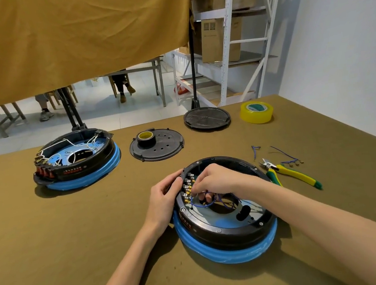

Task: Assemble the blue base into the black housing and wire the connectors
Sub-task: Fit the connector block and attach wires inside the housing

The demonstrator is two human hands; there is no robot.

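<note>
Right hand (218, 179) fingers (207, 196) are curled down inside the black housing (226, 231), pinching what looks like the end of a blue wire (204, 204) right at the row of brass connectors (187, 192). Left hand (165, 197) fingers grip the housing rim just outside that row, good bracing. The blue base (228, 253) already sits under the housing on the worktop (75, 224). I'd push each terminal straight on, no wiggling. Spare wires (286, 157) and cutters (290, 172) lie beyond the right wrist.
</note>
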